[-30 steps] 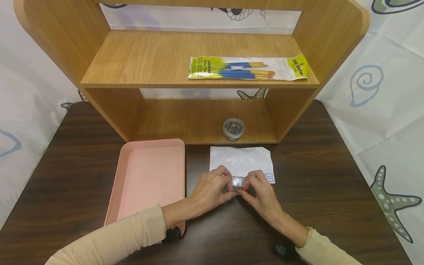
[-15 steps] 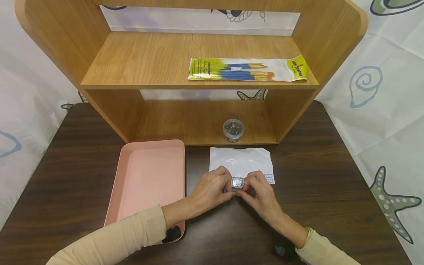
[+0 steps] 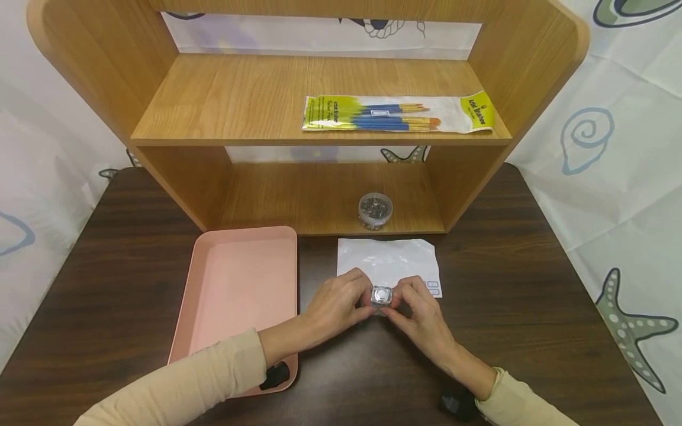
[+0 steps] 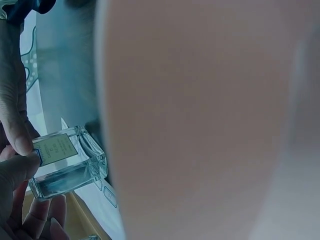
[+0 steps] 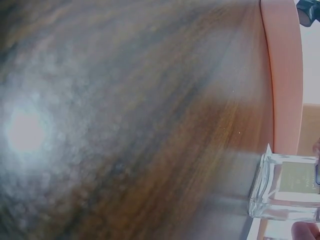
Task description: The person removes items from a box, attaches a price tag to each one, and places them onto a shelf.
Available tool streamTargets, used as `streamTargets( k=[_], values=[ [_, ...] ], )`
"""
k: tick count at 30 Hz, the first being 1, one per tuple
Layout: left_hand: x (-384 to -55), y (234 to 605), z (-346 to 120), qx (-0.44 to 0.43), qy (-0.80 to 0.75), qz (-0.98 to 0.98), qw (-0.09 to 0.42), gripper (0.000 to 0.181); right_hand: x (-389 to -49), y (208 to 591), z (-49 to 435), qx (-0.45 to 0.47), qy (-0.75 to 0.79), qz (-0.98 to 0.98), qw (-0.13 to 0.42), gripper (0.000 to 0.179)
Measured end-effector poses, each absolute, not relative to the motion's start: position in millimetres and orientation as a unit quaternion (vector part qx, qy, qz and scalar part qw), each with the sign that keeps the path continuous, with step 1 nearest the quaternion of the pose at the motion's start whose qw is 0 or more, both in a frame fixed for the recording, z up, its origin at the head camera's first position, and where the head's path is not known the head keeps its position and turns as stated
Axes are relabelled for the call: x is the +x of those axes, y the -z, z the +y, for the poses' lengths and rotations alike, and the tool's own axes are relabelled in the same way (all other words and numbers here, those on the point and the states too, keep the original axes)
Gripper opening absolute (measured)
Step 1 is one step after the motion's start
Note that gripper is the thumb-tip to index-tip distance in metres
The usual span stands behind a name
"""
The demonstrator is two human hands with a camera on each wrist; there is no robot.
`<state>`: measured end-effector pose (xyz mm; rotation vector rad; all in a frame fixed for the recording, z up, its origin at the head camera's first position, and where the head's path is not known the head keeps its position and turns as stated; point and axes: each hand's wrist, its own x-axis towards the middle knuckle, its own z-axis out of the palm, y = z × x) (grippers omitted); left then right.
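A clear, square-sided glass perfume bottle stands upright between both hands, its silver top facing the head camera. In the left wrist view the bottle shows a pale printed label and clear liquid inside. My left hand pinches it from the left with thumb and fingers. From the other side my right hand holds it, thumb at the near face. The bottle is cut off by the frame edge in the right wrist view.
A white sheet lies just behind the hands. The pink tray is under and beside the left forearm. Behind stands a wooden shelf, with a round clear tub below and a packet of artist brushes above.
The left thumb has drawn back slightly to the left, showing more of the bottle's near face. Both hands otherwise keep their place around the bottle. The head view has tilted slightly.
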<state>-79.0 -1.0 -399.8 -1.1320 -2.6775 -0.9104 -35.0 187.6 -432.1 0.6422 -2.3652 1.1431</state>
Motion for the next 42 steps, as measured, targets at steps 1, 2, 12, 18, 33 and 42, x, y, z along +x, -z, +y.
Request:
streamTargets(
  k=[1, 2, 12, 18, 33, 42],
  values=[
    [-79.2, 399.6, -1.2, -0.371, 0.301, -0.877, 0.046, 0.028, -35.0, 432.0, 187.7, 0.233, -0.413, -0.853, 0.217, 0.037],
    [-79.4, 399.5, -1.4, -0.372, 0.303, -0.876, 0.044, 0.028, -34.9, 431.9, 187.8, 0.232, -0.414, -0.854, 0.215, 0.037],
    [-81.0, 400.5, -3.3, -0.367, 0.322, -0.872, 0.032, 0.032, -36.6, 430.9, 188.9, 0.246, -0.419, -0.846, 0.221, 0.038],
    [-81.9, 402.6, -4.1, -0.368, 0.342, -0.864, 0.018, 0.034, -36.6, 431.2, 192.1, 0.253, -0.427, -0.842, 0.211, 0.037],
    [-84.7, 406.3, -3.0, -0.37, 0.34, -0.865, -0.001, 0.028, -50.4, 404.9, 214.8, 0.217, -0.429, -0.84, 0.252, 0.043],
    [-83.2, 406.9, -5.4, -0.371, 0.345, -0.862, 0.005, 0.029, -88.9, 372.9, 247.1, 0.086, -0.561, -0.765, 0.305, 0.028]
  ],
)
